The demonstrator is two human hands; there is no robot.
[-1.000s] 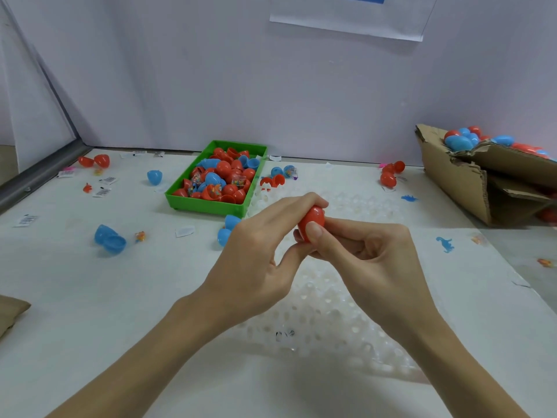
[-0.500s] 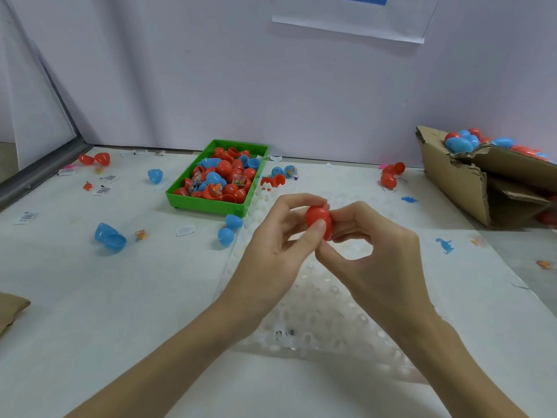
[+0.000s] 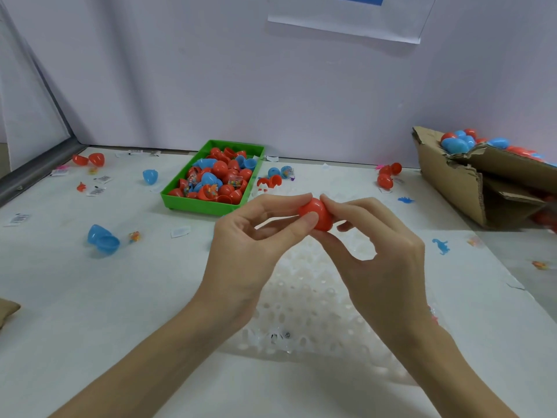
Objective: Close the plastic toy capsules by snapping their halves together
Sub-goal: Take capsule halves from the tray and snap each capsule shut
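A red plastic capsule (image 3: 318, 214) is held above the middle of the table between both hands. My left hand (image 3: 250, 251) pinches its left end with thumb and forefinger. My right hand (image 3: 379, 251) pinches its right side, fingers curled over the top and thumb underneath. The capsule looks whole, though the fingers hide its seam. A green tray (image 3: 208, 206) behind the hands holds several red and blue capsule halves and small wrapped toys.
A clear plastic egg-holder sheet (image 3: 316, 300) lies under the hands. A torn cardboard box (image 3: 452, 182) with red and blue capsules sits at the right. Loose blue halves (image 3: 104, 239), red capsules (image 3: 387, 176), paper slips and tiny toys are scattered about.
Both hands turned the red capsule and lifted it a little away from me; the left thumb now presses its near side, and the right fingers have shifted over its top.
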